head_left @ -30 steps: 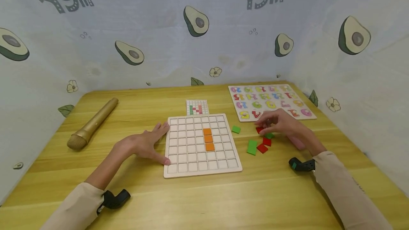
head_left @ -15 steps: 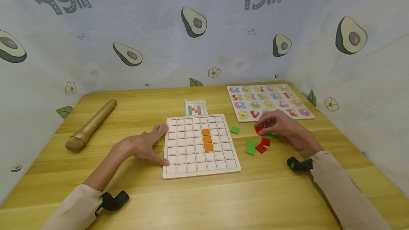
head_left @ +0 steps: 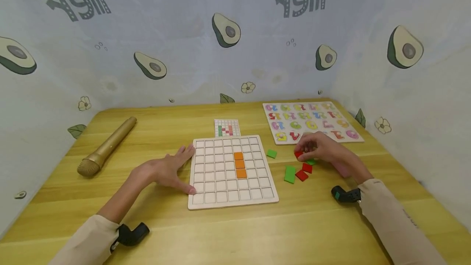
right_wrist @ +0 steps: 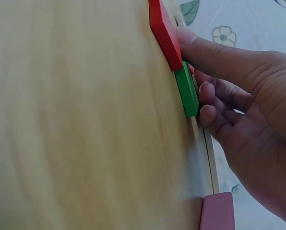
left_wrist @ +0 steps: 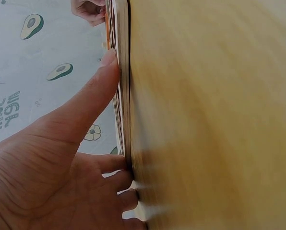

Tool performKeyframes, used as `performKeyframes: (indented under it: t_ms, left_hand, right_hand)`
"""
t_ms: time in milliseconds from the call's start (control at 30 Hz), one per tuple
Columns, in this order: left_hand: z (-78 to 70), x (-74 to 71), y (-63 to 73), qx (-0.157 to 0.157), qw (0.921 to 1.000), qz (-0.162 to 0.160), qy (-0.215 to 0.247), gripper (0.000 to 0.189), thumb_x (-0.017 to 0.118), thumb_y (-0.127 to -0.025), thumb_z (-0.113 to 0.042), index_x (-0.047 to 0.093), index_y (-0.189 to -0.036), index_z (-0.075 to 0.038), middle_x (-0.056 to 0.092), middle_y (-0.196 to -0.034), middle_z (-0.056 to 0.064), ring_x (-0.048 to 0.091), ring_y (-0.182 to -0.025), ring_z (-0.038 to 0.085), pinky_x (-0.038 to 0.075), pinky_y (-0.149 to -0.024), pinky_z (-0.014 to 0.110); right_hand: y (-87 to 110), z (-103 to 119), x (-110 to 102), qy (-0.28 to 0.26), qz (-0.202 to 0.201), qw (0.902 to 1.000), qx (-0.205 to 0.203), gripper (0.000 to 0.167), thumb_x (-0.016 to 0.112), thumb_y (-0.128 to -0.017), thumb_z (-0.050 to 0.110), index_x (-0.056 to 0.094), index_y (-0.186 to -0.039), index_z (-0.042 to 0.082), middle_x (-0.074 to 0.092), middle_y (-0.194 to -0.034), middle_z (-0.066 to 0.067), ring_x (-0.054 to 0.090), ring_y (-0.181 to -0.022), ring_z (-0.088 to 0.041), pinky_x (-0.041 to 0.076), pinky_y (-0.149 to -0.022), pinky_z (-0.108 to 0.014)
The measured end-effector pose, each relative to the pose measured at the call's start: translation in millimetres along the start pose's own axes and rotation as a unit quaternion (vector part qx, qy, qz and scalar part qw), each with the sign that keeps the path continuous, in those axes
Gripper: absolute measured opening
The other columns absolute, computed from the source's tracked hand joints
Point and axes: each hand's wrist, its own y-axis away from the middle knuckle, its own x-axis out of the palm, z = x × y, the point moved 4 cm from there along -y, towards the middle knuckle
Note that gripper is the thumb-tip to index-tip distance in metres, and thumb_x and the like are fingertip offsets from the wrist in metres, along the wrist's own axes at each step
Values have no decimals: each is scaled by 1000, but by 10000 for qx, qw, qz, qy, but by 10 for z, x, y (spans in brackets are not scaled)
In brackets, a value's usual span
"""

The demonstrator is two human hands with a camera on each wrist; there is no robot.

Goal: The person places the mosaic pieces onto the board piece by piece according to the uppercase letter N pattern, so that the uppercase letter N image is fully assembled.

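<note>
My left hand [head_left: 165,171] rests spread along the left edge of a pale wooden grid board [head_left: 220,185]; its thumb presses the rim in the left wrist view. Orange tiles [head_left: 239,164] form a short column on the board. To the right, my right hand [head_left: 318,146] pinches a red square tile [head_left: 298,155] between thumb and fingers, partly hidden by them. A green tile [head_left: 311,161] shows just under this hand. Two more red tiles [head_left: 302,175] lie nearer me, beside a longer green piece [head_left: 290,174]. A small green tile [head_left: 271,153] lies by the board.
A small pattern card [head_left: 227,127] touches the board's far edge. Behind my right hand lies a number puzzle board [head_left: 316,122]. A gold microphone [head_left: 106,147] is at the left. A pink block [right_wrist: 217,211] lies beneath the right wrist. Patterned cloth [head_left: 191,44] hangs behind the table.
The head view has tilted slightly, so everything sits a little lower. My right fingers have closed in on the red tile, which now looks tilted. The left hand has stayed on the board.
</note>
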Motion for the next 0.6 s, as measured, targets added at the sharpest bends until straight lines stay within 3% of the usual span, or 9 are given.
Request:
performKeyframes:
  t_ms: [600]
  left_hand:
    - [14,-7,-23,-32,10000,25,-27,134,87,-85,-62,2,-175,-13,-8,-180,18,1,-155,69,11,-122,80]
  right_hand:
    - [-7,7,-5,247,-33,9990,371,16,88,-91,9,75,-99,5,64,-88,-2,54,-81,-19,47,-73,-26]
